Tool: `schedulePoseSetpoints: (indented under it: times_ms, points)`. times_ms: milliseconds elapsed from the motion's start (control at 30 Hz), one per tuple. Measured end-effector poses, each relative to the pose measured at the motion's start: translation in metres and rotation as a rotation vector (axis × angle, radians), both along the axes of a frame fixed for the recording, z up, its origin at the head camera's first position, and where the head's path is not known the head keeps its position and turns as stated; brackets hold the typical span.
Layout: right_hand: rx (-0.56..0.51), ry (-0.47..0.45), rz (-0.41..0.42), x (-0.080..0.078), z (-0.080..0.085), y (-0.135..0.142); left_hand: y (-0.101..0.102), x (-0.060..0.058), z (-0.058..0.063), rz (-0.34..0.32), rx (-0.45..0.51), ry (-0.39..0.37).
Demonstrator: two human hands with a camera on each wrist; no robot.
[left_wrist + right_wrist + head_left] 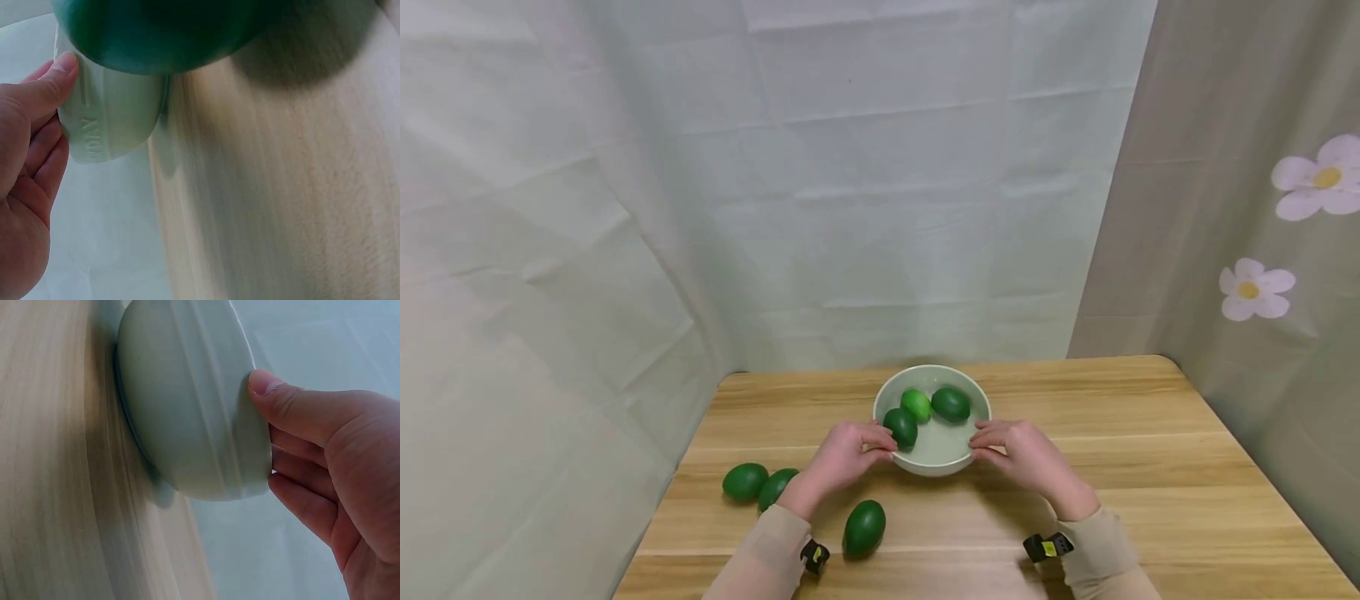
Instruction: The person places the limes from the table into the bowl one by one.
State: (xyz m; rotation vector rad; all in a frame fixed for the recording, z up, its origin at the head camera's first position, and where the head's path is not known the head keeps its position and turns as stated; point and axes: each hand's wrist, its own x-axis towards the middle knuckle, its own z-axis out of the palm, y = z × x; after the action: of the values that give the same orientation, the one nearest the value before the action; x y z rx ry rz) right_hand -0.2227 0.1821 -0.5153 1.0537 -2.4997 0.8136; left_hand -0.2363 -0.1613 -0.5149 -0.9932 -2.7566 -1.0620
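Note:
A pale green bowl (942,443) is at the far middle of the table, holding a bright green lime (916,404) and two dark green, avocado-like fruits (951,404). My left hand (844,457) pinches its near left rim between thumb and fingers, beside one dark fruit (900,427). On the near right rim, my right hand (1024,454) grips in the same way. The right wrist view shows the thumb outside the bowl's wall (187,406) and the fingers over the rim. Raised lettering marks the bowl's side (103,137) in the left wrist view.
Three more dark green fruits lie on the wooden table (1150,467): one (864,529) in front of the bowl, one (745,482) at the left and one (777,487) partly behind my left wrist. Light curtains (910,208) hang behind the table and along both sides.

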Motion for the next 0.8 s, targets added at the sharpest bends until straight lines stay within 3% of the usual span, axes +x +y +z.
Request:
schedulePoseSetpoints:
  times_ms: [467,633,800]
  points:
    - [-0.005,-0.032,-0.030,0.002,0.000,-0.001,-0.002,0.005,0.009,-0.048,-0.008,0.003]
    - [-0.030,-0.088,-0.064,0.004,0.003,-0.002,-0.010,0.013,0.009,0.007,0.034,0.018]
    - [-0.053,-0.093,-0.100,0.004,0.002,-0.005,-0.027,0.027,0.006,0.108,0.147,0.099]
